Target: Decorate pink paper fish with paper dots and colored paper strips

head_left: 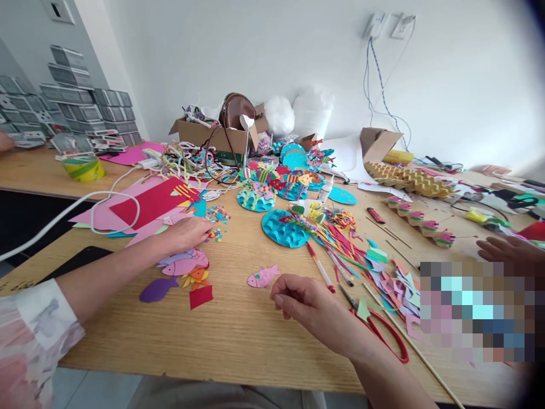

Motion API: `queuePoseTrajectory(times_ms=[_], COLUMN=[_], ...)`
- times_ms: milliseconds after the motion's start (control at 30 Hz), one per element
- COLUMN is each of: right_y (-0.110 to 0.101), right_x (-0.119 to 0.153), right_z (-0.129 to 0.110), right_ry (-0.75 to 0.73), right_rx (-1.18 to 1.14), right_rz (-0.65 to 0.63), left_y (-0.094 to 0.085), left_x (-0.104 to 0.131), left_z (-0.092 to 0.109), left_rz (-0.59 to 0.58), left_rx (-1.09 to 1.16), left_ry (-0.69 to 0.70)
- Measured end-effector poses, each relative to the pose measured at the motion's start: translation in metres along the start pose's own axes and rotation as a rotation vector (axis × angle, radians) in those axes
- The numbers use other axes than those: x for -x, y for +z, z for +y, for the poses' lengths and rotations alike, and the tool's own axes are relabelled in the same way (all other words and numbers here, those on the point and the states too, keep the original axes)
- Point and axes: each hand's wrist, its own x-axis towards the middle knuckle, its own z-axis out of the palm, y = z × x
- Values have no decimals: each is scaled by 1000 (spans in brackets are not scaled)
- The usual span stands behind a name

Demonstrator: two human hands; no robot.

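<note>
My left hand (190, 234) reaches over small colored paper dots (218, 234), its fingers closed together and their tips partly hidden. Below that wrist lie pink paper fish (183, 264), a purple paper fish (158, 289), an orange paper piece (196, 277) and a red paper piece (201, 296). A single pink paper fish (263, 276) with a green spot lies flat in front of me. Close to its tail, my right hand (304, 311) is curled, thumb against the fingers; whatever it may hold is hidden.
Red-handled scissors (389, 336), a long wooden stick (411, 335) and paper scraps (400, 284) lie to the right. Blue egg-carton bases (284, 228), glue bottles (309, 205) and a brush (320, 267) are ahead. Another person's hand (508, 249) is at far right.
</note>
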Motion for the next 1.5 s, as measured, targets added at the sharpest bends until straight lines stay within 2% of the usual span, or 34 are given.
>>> queuePoseTrajectory(times_ms=[733,967,1200,1333,1500], right_y=[2,1,0,-1,-1], right_x=[4,5,5,6,6], right_z=[-4,-5,-9,-10,-9], right_ry=[26,42,53,44,34], right_rx=[68,87,112,109,115], right_rz=[-35,-51,-60,-62,-55], left_y=[3,6,5,5,3], left_x=[-5,-8,-8,-8,-10], left_z=[-1,-11,-6,-3,-8], left_rz=[13,43,24,30,61], left_rx=[-7,29,35,63,161], left_ry=[-3,-53,-8,-32,-101])
